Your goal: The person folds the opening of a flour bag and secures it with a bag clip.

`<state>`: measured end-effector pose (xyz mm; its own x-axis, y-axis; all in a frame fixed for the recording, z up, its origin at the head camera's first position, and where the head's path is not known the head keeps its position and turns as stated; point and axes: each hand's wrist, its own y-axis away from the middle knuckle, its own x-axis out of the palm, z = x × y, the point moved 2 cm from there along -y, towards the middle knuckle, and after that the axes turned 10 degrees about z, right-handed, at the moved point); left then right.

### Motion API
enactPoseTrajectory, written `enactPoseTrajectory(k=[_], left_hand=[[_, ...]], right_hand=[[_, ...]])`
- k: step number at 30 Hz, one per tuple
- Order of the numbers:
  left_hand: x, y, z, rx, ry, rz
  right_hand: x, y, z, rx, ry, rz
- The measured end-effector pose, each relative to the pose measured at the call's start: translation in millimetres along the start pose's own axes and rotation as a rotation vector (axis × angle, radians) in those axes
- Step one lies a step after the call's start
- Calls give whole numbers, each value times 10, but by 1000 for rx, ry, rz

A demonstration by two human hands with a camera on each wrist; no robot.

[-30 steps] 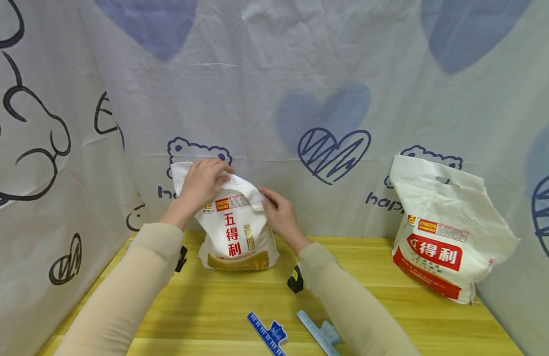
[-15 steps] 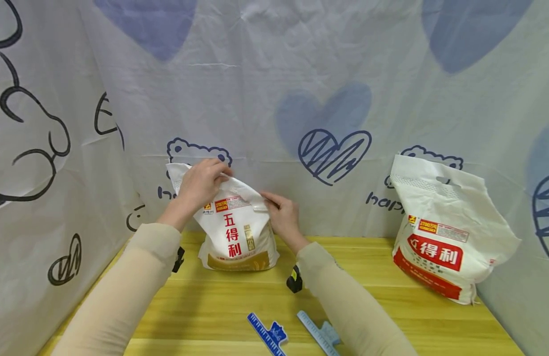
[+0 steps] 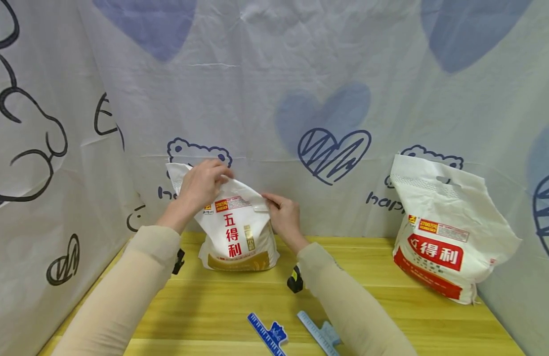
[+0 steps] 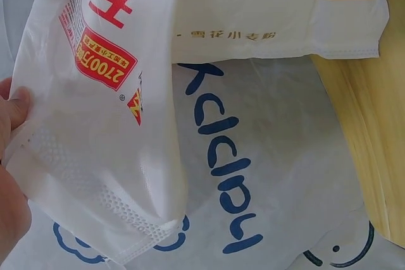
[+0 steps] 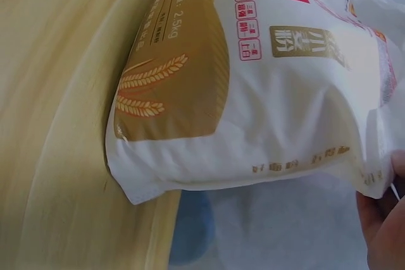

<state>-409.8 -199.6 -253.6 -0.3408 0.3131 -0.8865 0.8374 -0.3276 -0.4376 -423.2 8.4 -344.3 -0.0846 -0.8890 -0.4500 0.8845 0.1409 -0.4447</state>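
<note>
A white flour bag [image 3: 238, 232] with red lettering and a gold base band stands upright on the table, near the cloth backdrop. My left hand [image 3: 203, 183] holds its top edge, left of the middle; at the left wrist view's edge, that hand's fingers [image 4: 18, 107] lie against the white plastic [image 4: 114, 150]. At the bag's top right corner, my right hand [image 3: 284, 216] pinches the folded-over rim between thumb and fingers. The right wrist view shows those fingers [image 5: 380, 219] at the corner beside the bag's side [image 5: 297, 118]. My left fingertips are partly hidden behind the rim.
Another flour bag [image 3: 439, 247], with a red label and a handle slot, leans at the right of the wooden table [image 3: 221, 306]. A dark blue clip [image 3: 267, 333] and a light blue clip [image 3: 319, 333] lie near the front. A patterned cloth [image 3: 256, 113] hangs behind.
The bag's top left corner has shifted slightly left, and the rim looks drawn straighter. My right hand has moved a little right and down with its corner. Both hands keep their hold.
</note>
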Motion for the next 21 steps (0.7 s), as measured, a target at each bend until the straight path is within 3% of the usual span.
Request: enactPoseTrajectory(k=[8,21], left_hand=[[-12,27,-26,9,-9,-17],[9,63,-46,12,11,-23]], right_hand=[[-109,46,14,-18,35,64],[-367,264,30,-81,-54,124]])
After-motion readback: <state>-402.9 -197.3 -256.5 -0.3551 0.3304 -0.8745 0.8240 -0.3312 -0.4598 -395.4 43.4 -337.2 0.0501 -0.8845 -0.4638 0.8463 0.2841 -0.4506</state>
